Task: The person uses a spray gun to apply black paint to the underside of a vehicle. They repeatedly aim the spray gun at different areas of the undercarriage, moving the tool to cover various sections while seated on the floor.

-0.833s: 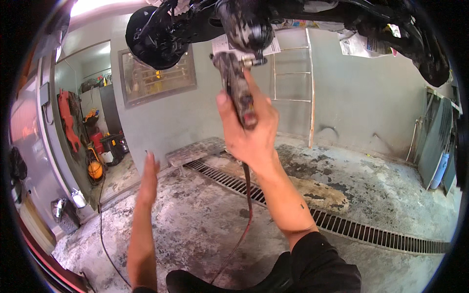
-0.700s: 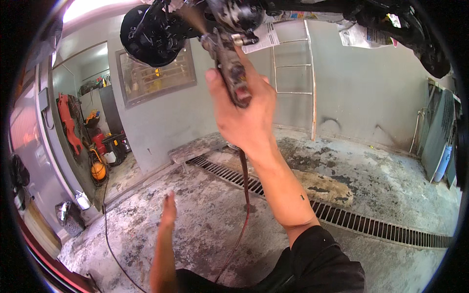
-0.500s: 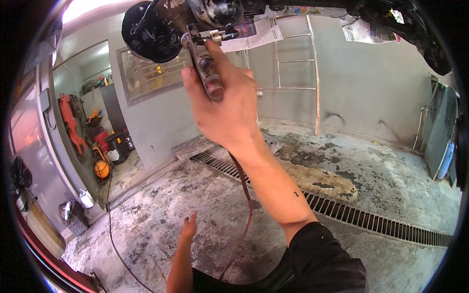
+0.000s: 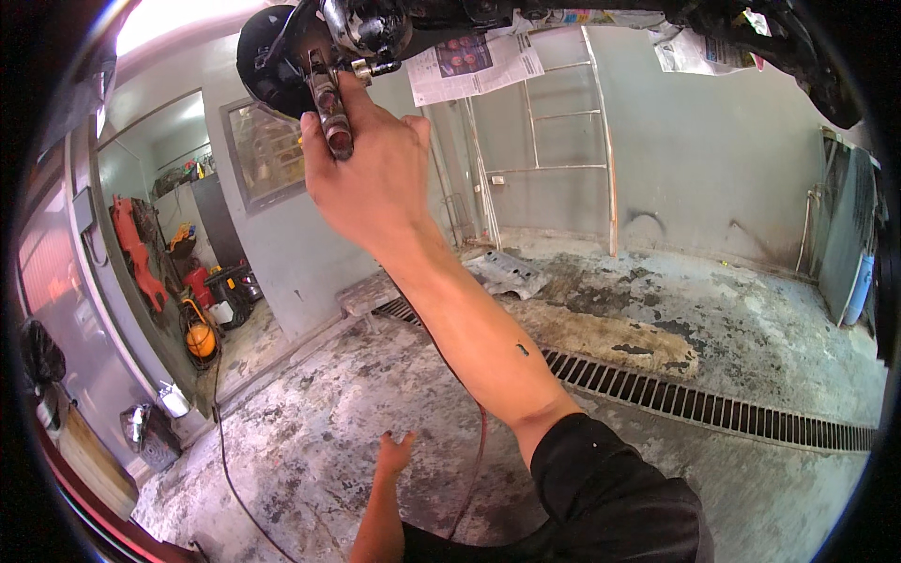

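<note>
My right hand (image 4: pixel 371 174) is raised high, wrapped round a stained metal spray gun (image 4: pixel 330 117) with a rounded cup (image 4: pixel 366 26) above it. A thin dark red hose (image 4: pixel 481 460) hangs below, partly hidden behind my right forearm. Just beyond the gun is a black, round, drum-like part (image 4: pixel 267 61) on the underside of a raised vehicle; the gun's front end overlaps it, so I cannot tell the gap between them. Low down, my left hand (image 4: pixel 398 452) holds nothing, its fingers apart, well away from the gun.
Black vehicle parts (image 4: pixel 798 84) hang overhead at the right, with newspaper sheets (image 4: pixel 474 68) beside them. A grated drain (image 4: pixel 704 399) crosses the worn floor. A pipe frame (image 4: pixel 605 141) leans on the wall. A cable (image 4: pixel 225 460) trails at the left near a dark bin (image 4: pixel 155 441).
My right hand has moved left and slightly up with the spray gun and cup. More of the newspaper shows. My left hand has shifted right and a little lower, and its fingers look more spread.
</note>
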Available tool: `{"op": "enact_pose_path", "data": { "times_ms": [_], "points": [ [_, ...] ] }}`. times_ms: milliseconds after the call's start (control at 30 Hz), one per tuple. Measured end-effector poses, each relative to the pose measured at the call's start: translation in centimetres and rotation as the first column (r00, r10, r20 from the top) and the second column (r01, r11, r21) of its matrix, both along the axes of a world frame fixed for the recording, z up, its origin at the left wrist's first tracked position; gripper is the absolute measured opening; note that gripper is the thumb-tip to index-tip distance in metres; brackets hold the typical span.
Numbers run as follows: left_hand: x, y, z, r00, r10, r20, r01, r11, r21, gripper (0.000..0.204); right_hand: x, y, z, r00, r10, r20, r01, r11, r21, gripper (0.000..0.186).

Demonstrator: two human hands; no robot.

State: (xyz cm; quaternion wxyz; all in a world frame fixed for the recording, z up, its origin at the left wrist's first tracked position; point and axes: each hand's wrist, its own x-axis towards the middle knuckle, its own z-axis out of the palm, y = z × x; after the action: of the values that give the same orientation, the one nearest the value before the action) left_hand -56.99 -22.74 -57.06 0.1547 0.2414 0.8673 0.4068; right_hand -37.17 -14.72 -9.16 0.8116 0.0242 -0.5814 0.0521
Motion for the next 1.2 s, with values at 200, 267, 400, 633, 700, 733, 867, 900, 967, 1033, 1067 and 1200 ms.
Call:
{"op": "enact_pose_path", "data": {
  "times_ms": [200, 267, 400, 633, 700, 733, 867, 900, 967, 1033, 1067, 1200],
  "points": [
    [-0.5, 0.1, -0.2, 1.000, -0.015, -0.003, 0.015, 1.000, -0.009, 0.103, -0.4, -0.1, 0.3, 0.992, 0.093, 0.084, -0.091, 0.996, -0.025, 0.054],
    [-0.7, 0.1, -0.4, 0.999, -0.026, 0.025, 0.026, 1.000, 0.007, 0.104, -0.3, -0.2, 0.5, 0.994, 0.091, 0.059, -0.089, 0.996, -0.021, 0.055],
    [-1.4, 0.1, -0.8, 1.000, -0.018, 0.003, 0.018, 0.999, -0.036, 0.106, -0.2, 0.0, 1.0, 0.985, 0.142, 0.096, -0.140, 0.990, -0.023, 0.055],
    [-1.6, -0.2, -1.3, 0.998, -0.031, 0.050, 0.031, 0.999, 0.012, 0.105, -1.5, 0.3, 1.0, 0.995, 0.047, -0.090, -0.046, 0.999, 0.012, 0.033],
    [-1.6, -0.2, -1.4, 0.999, -0.024, 0.029, 0.024, 1.000, 0.015, 0.105, -1.7, 0.5, 1.0, 0.995, 0.053, -0.089, -0.052, 0.999, 0.012, 0.033],
    [-1.7, -0.2, -1.4, 0.999, -0.020, 0.031, 0.020, 1.000, 0.009, 0.105, -1.7, 0.7, 0.9, 0.996, 0.084, -0.031, -0.084, 0.996, 0.002, 0.040],
    [-1.9, -0.2, -1.4, 0.999, -0.023, 0.035, 0.023, 1.000, -0.009, 0.105, -1.9, 0.9, 1.0, 0.994, 0.103, -0.020, -0.103, 0.995, 0.009, 0.040],
    [-1.9, -0.2, -1.3, 0.999, -0.020, 0.034, 0.021, 1.000, -0.020, 0.104, -1.9, 0.9, 1.0, 0.994, 0.095, -0.055, -0.093, 0.995, 0.030, 0.033],
    [-1.6, -0.3, -0.9, 0.999, -0.031, 0.021, 0.031, 0.999, 0.006, 0.105, -2.2, 0.8, 0.8, 0.996, 0.071, -0.048, -0.071, 0.998, 0.002, 0.034],
    [-1.2, -0.5, -0.3, 0.999, -0.030, 0.036, 0.030, 1.000, -0.001, 0.106, -2.3, 0.7, 0.4, 0.998, 0.057, -0.037, -0.057, 0.998, -0.005, 0.035],
    [-1.0, -0.7, 0.0, 0.998, -0.026, 0.055, 0.027, 1.000, -0.016, 0.106, -2.4, 0.7, 0.1, 0.998, 0.049, -0.038, -0.049, 0.999, -0.002, 0.036],
    [-0.5, -0.9, 0.8, 0.997, -0.018, 0.078, 0.022, 0.998, -0.051, 0.108, -2.1, 0.6, -0.5, 0.999, 0.030, -0.035, -0.030, 1.000, -0.008, 0.039]
  ]
}}
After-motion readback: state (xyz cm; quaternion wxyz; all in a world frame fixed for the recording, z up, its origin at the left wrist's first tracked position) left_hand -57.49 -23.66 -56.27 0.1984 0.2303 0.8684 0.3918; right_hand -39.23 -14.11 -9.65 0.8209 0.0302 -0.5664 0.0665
